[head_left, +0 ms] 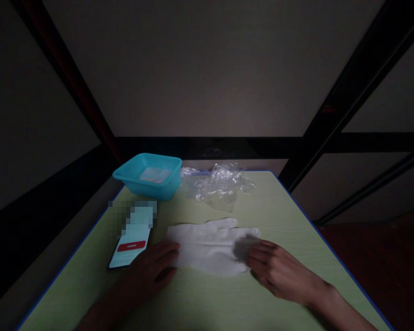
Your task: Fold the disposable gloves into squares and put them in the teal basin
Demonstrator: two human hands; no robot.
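White glove (207, 248) lying flat across the near-middle of a small table, its cuff toward the left and its fingers toward the right, the thumb jutting out on the far side. At the near edge of the view, two bare forearms reach in. The left hand (155, 264) meets the cuff end with half-curled fingers; its thumb stands apart from them, the gap unclosed. The right hand (272, 269) has its fingers bent and bunched over the glove's finger ends, casting a shadow on the cloth; whether it pinches the fabric cannot be told, as the fingertips are dim and partly hidden. The table (279, 207) is pale yellow-green with a blue edge.

Just beyond the left hand lies a phone (134, 234), its lit screen showing a red bar and its upper part pixelated. Farther back, at the far left corner, sits a turquoise basin (152, 189) with something flat and white (155, 174) inside. Crumpled clear plastic (221, 181) lies just right of it. Behind the table rises a dim grey wall (207, 69), crossed low down by a black beam (234, 148).
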